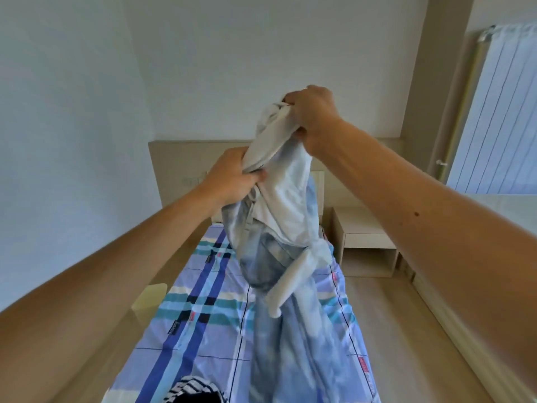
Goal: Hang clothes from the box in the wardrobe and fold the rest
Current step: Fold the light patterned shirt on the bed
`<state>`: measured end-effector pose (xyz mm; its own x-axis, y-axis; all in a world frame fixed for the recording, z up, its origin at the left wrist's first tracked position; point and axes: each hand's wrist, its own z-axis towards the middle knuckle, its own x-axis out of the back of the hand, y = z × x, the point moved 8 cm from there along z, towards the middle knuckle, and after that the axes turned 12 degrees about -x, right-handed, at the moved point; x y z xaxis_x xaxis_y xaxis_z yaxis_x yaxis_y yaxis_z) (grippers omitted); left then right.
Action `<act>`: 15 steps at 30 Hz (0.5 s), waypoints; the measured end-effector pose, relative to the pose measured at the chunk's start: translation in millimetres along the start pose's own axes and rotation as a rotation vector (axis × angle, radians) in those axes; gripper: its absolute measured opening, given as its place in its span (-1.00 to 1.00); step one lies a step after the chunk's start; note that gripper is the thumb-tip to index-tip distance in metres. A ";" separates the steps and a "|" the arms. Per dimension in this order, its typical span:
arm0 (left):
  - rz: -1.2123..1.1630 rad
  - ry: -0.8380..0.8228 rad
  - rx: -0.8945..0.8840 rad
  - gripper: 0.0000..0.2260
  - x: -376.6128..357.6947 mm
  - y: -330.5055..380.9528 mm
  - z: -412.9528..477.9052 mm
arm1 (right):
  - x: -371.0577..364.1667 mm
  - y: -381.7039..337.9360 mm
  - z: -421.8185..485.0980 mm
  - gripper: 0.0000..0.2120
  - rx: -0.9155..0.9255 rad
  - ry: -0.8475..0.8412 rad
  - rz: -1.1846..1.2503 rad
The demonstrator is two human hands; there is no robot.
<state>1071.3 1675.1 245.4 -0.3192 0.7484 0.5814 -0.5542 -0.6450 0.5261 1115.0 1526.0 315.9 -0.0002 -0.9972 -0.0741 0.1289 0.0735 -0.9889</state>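
2 hands squeeze the soft, floppy garment [286, 205]: left hand [229, 177] low, right hand [313, 114] on top. Hold its shoulders next.

The garment [290, 199] is soft, crumpled matt cloth, the sheet [203, 301] at 6 o'clock smooth woven cloth, and the nightstand [366, 225] at 4 o'clock smooth matt wood.

Plaid bed sheet [203, 315]; beige nightstand [366, 237] beside it; pale curtain [499, 112] at right.
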 end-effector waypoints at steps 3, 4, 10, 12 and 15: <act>0.020 -0.026 -0.005 -0.92 5.0 -8.2 5.6 | 39.3 -3.2 0.3 -0.64 -0.002 0.082 0.042; -0.007 -0.029 0.012 -0.92 5.2 -9.7 5.6 | 52.3 -4.3 -0.7 -0.67 0.001 0.123 0.059; -0.351 0.008 0.095 -0.83 -3.6 11.3 18.3 | 93.1 2.9 -3.3 -0.90 0.009 0.174 -0.095; -0.417 0.025 0.151 -0.82 -6.6 21.0 26.9 | 98.2 3.2 -5.2 -0.89 0.019 0.206 -0.306; -0.459 -0.005 0.137 -0.87 -11.2 42.8 39.2 | 95.8 3.2 -12.6 -0.78 0.071 0.092 -0.224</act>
<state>1081.4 1633.1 285.8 -0.0611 0.9602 0.2724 -0.5304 -0.2624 0.8061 1102.9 1430.8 304.0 -0.1261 -0.9833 0.1314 0.1847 -0.1534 -0.9707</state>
